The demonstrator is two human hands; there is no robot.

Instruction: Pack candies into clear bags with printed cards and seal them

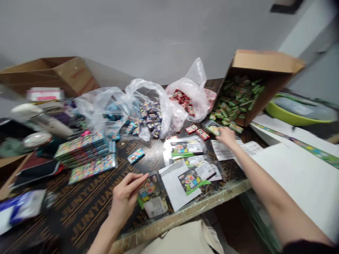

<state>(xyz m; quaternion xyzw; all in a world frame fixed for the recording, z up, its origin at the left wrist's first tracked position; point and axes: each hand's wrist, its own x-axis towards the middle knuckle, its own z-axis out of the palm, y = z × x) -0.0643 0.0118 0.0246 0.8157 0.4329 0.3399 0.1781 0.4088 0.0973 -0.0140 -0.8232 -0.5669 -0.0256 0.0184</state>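
L hand (pixel 124 194) on 1 pouch (pixel 154 197); R hand (pixel 226 137) at prob. 1 green pkt (pixel 213 129).

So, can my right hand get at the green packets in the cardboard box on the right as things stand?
Probably yes: the right hand is close to the cardboard box, whose open side faces you, with green packets spilling out.

The person wears a dark right sleeve (pixel 308 247).
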